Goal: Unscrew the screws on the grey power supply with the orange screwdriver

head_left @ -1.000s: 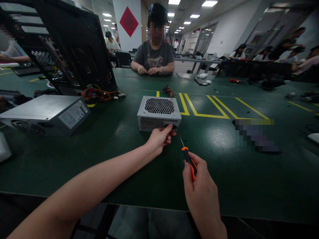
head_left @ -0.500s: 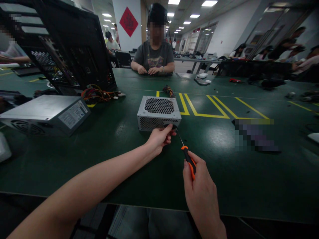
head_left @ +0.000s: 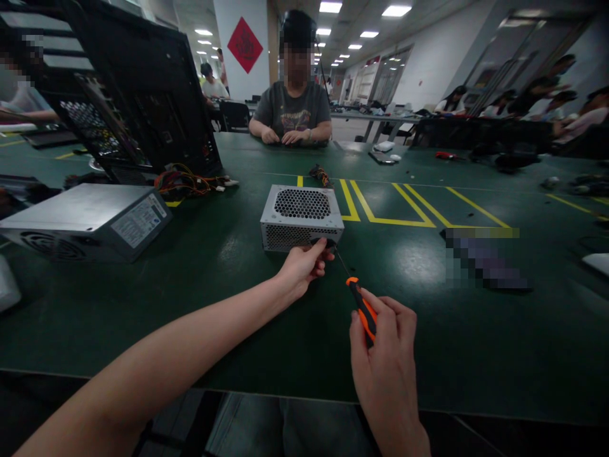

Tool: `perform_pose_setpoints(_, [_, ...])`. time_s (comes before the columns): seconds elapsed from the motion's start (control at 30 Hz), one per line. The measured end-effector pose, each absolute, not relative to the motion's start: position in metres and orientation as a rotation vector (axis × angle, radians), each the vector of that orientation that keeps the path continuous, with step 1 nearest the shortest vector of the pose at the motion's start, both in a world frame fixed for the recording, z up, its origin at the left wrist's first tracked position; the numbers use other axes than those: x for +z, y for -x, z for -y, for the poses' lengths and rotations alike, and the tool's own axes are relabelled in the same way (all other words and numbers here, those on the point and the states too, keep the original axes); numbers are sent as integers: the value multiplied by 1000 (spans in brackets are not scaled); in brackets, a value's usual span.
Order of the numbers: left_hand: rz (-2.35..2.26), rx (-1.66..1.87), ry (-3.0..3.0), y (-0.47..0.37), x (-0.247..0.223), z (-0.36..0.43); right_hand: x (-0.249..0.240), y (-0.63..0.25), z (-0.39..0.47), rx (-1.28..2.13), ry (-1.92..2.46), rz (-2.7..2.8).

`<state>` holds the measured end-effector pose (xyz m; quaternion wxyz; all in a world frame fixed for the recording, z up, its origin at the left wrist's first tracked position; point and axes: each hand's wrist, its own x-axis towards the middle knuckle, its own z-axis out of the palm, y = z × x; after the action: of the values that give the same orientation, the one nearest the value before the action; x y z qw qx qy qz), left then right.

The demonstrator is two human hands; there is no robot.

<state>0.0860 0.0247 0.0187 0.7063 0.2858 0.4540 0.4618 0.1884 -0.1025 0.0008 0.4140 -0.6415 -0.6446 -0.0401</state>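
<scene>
A small silver power supply box with a honeycomb vent on top sits on the green table straight ahead. My left hand pinches something dark at the near right corner of the box; what it grips is too small to tell. My right hand holds an orange and black screwdriver, whose thin shaft points up and left to that same corner, beside my left fingers.
A larger grey power supply lies at the left, with a black computer case and coloured cables behind it. A person sits across the table. Yellow tape lines mark the surface. A blurred object lies at the right.
My right hand has turned on the screwdriver handle, so more fingers now show on its right side. The box and my left hand stay where they were.
</scene>
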Motion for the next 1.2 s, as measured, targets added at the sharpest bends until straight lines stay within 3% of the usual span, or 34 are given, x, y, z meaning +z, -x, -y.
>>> perform_pose_setpoints(1.2, [-1021,1091,-677,-88,16,-22,0,-183,102,28,1673,1741])
